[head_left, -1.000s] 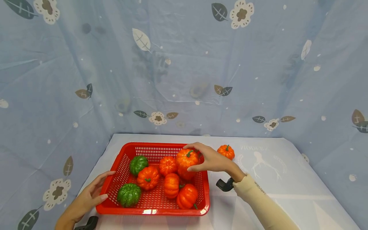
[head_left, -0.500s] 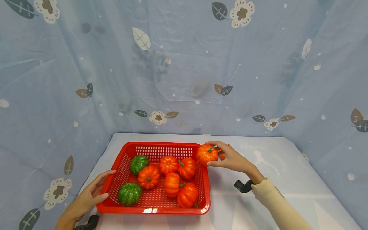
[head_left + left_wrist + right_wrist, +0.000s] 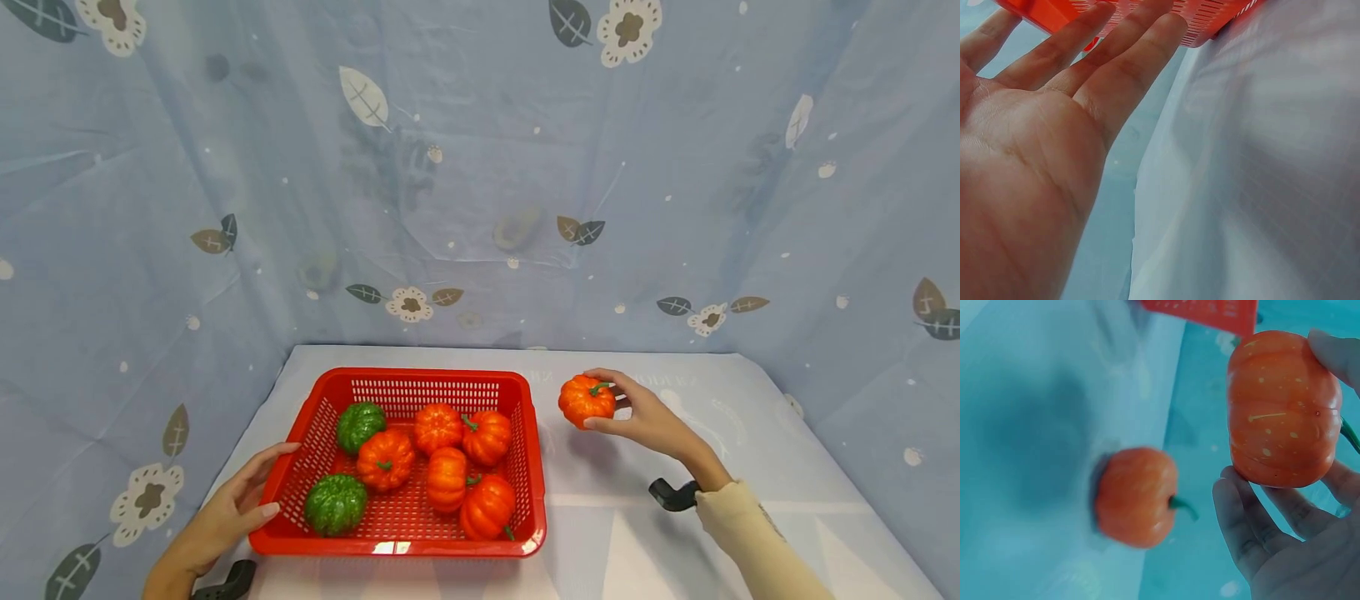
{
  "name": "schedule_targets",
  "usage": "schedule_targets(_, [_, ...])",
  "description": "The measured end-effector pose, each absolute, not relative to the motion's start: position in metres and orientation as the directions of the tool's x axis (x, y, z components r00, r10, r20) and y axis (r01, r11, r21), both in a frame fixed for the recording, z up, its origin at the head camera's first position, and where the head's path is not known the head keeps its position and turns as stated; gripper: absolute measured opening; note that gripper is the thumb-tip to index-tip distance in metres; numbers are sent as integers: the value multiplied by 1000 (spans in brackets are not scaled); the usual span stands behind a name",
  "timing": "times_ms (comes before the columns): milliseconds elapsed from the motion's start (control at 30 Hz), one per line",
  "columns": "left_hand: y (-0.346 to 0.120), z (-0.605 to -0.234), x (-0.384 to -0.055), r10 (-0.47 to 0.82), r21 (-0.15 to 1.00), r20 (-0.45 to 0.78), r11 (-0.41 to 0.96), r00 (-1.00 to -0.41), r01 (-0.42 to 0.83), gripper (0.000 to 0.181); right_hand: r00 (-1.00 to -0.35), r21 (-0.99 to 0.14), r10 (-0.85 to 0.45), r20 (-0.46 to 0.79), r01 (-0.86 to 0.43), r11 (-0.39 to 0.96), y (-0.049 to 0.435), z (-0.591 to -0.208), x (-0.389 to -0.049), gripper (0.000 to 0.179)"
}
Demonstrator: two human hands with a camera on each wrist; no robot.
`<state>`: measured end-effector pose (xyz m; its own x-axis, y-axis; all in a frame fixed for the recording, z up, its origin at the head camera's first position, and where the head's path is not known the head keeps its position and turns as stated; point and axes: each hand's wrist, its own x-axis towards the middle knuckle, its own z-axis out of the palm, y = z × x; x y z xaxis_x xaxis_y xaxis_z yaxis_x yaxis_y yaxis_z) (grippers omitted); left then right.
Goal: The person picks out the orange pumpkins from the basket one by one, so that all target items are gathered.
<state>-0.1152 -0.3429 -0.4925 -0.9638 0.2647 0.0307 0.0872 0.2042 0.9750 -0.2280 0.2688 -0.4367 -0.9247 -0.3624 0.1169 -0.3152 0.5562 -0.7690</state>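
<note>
An orange toy-like pumpkin with a green stem is pinched between the thumb and fingers of my right hand, above the table just right of the basket. On the table under it, a second orange pumpkin shows in the right wrist view; the held one hides it in the head view. My left hand touches the left side of the red plastic basket, its fingers fairly straight in the left wrist view. Inside the basket lie two green pumpkins and several orange ones.
The white table extends to the right of the basket. A blue patterned cloth hangs behind and at both sides. Black wrist mounts sit by each wrist.
My right hand has carried the orange pumpkin from over the basket's right part out past its right rim, over the table. The left hand has stayed at the basket's left side.
</note>
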Motion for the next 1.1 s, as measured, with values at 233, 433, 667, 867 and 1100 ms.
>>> schedule_targets(233, [-345,-495,-116,284,975,53,193,-957,111,67,-955,-754,-285,78,-244,610,293,-450,-226,76])
schedule_targets(433, [-345,-495,-116,289,975,55,189,-956,113,67,-969,-753,-238,61,-201,627,319,-459,-225,75])
schedule_targets(667, [-345,-495,-116,289,973,63,196,-955,123,66,-985,-756,-172,25,-131,642,342,-468,-230,78])
schedule_targets(867, [-345,-495,-116,280,972,60,203,-958,120,66,-992,-755,-126,7,-87,650,354,-478,-238,83])
schedule_targets(1100, [-345,-495,-117,294,972,67,197,-954,129,66,-993,-747,-118,31,-101,657,360,-490,-250,84])
